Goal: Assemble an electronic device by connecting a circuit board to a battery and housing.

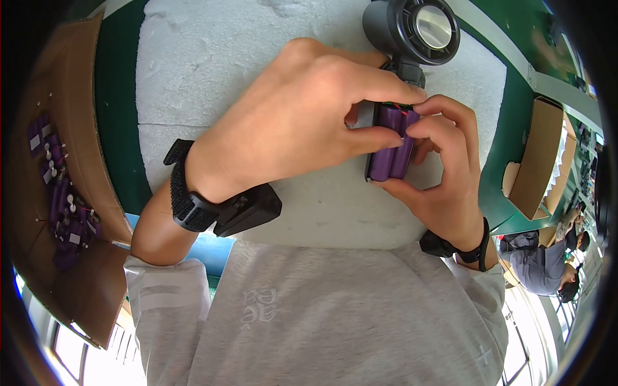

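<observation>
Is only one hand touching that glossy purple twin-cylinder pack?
No, the left hand and the right hand both touch the glossy purple twin-cylinder pack.

Before us, a foam sheet (pixel 193 58) lies on the surface (pixel 119 96). Near its far edge, right of centre, we have the fan head (pixel 412 29); closer to us is the battery pack (pixel 391 151), between our left hand (pixel 309 100) and right hand (pixel 450 177). Left of the sheet, a carton (pixel 84 83) holds other packs (pixel 61 193); to our right stands another carton (pixel 539 157), and farther right, a co-worker (pixel 541 267).
</observation>
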A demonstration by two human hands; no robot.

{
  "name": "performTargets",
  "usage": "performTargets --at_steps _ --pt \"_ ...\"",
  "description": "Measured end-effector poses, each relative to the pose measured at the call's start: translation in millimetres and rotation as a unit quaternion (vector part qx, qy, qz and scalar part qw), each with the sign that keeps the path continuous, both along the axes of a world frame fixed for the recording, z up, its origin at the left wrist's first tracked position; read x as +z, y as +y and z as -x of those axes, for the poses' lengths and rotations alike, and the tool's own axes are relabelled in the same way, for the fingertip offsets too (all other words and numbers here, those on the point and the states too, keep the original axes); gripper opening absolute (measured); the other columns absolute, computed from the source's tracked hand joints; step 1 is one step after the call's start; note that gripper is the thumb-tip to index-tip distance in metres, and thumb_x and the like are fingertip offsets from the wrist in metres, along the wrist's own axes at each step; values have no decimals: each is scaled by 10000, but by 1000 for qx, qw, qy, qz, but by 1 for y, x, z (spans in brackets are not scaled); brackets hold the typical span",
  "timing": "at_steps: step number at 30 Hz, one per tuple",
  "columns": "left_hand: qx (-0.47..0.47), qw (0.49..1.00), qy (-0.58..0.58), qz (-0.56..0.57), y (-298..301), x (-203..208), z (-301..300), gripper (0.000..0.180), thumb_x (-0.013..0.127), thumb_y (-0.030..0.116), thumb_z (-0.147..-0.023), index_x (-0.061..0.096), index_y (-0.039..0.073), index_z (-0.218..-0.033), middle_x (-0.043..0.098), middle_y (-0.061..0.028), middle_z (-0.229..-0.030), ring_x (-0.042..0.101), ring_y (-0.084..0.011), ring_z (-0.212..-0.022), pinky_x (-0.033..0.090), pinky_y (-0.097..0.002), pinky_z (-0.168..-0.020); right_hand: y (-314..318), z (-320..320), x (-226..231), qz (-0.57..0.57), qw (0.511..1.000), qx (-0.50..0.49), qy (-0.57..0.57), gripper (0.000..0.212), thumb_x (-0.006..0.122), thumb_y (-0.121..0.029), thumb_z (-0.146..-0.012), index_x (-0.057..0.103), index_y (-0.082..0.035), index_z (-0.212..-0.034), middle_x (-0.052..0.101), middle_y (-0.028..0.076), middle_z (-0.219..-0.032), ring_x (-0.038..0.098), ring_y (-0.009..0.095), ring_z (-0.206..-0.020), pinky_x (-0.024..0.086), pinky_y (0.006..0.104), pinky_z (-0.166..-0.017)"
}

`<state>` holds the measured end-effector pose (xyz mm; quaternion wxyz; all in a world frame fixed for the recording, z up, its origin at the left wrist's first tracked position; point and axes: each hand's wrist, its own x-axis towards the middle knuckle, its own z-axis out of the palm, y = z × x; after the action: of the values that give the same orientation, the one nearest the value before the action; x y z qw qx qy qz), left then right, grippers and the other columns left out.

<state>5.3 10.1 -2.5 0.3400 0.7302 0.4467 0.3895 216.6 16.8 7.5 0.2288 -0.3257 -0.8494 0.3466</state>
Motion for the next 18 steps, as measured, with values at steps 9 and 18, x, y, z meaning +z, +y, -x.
performTargets --at_steps 9,18 --pt "34 996 -49 71 -3 -3 -3 402 806 13 -675 719 92 -1060 720 -55 -880 615 -88 -627 502 -219 -592 2 4 7 39 999 -17 -10 734 852 31 -506 576 -81 -1177 457 112 -1193 590 218 -893 543 305 -693" --pt "7 994 -48 94 4 7 4 408 812 43 -682 722 125 -1071 721 -77 -914 616 -93 -645 501 -251 -621 -1 0 4 -19 999 -3 -36 757 874 -21 -506 594 -31 -1210 474 101 -1246 582 189 -949 525 272 -658"
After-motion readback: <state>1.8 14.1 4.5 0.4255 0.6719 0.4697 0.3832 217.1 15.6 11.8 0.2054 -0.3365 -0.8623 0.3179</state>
